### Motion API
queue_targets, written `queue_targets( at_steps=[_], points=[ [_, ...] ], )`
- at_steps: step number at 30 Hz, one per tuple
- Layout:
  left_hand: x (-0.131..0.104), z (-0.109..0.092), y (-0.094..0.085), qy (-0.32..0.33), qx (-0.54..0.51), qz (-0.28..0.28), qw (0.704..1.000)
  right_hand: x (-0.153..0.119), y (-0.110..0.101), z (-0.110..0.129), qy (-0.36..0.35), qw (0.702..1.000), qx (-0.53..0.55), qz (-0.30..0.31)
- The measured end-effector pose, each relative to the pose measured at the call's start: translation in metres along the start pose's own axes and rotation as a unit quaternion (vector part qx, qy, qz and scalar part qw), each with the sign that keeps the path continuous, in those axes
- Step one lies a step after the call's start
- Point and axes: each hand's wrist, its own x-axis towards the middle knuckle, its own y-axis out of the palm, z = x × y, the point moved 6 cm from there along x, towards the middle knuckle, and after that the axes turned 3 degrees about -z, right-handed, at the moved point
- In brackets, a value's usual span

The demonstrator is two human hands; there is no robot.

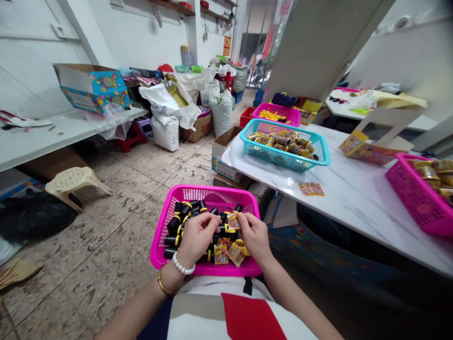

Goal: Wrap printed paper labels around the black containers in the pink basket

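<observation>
A pink plastic basket point(163, 212) rests at my lap, filled with black cylinders with yellow rims point(173, 223). Above it, my right hand point(253, 232) pinches a small printed orange sticker point(233, 221) by its right side. My left hand point(198, 236), with a pearl bracelet and a gold bangle at the wrist, hovers over the cylinders just left of the sticker. Its thumb and fingers are pressed together; whatever they hold, if anything, is hidden. More printed orange stickers point(221, 254) lie on the cylinders near the basket's front edge.
On the marble-patterned table point(357, 208) stand a teal basket point(286, 160) of gold-wrapped cylinders and a pink basket point(406, 198) at right. Several stickers point(311, 189) lie near the table's edge. A cream stool point(76, 182) and white sacks point(165, 127) stand on the floor.
</observation>
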Motion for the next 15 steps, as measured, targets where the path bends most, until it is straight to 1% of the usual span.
queue_targets(
  at_steps=[2,4,6,9,12,15],
  points=[
    [0.002,-0.004,0.002,0.001,-0.013,-0.001,1.0,0.002,-0.006,0.011,-0.024,0.999,-0.002,-0.039],
    [0.003,-0.008,0.004,-0.002,-0.025,0.003,1.0,0.003,-0.008,0.021,-0.059,0.996,-0.019,-0.061],
    [0.004,-0.01,0.005,-0.003,-0.04,0.002,0.999,0.003,-0.005,0.027,-0.091,0.993,-0.036,-0.066],
    [0.004,-0.008,0.003,-0.008,-0.06,-0.003,0.998,-0.002,0.002,0.03,-0.127,0.989,-0.055,-0.059],
    [0.003,0.002,0.003,-0.045,-0.08,-0.002,0.996,-0.008,0.007,0.03,-0.152,0.984,-0.074,-0.054],
    [0.004,0.022,0.007,-0.1,-0.101,0.003,0.99,-0.011,0.009,0.029,-0.191,0.975,-0.085,-0.072]
  ],
)
